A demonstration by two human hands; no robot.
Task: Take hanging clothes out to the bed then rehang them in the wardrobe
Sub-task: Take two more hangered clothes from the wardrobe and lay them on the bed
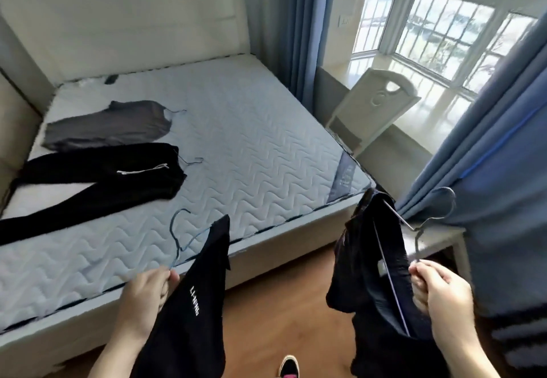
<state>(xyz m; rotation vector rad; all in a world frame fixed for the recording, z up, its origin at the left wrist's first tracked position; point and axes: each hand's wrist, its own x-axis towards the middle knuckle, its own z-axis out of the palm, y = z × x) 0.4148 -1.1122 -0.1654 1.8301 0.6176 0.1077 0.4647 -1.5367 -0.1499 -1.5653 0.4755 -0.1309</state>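
My left hand (146,296) grips a blue wire hanger (177,235) carrying a black garment with white lettering (189,303), held over the bed's near edge. My right hand (438,292) grips a silver wire hanger (429,220) with another black garment (370,259) draped on it, held out past the bed's corner. On the quilted mattress (236,155) lie a grey garment (109,126) and black trousers with a white drawstring (97,179), each still on a wire hanger. The wardrobe is out of view.
A white chair (376,105) stands beside the bed near the bay window (444,22). Blue curtains (488,155) hang at the right, with a small white table (438,235) below them. A padded headboard (127,22) backs the bed. The floor is wood, with my shoe (288,367) on it.
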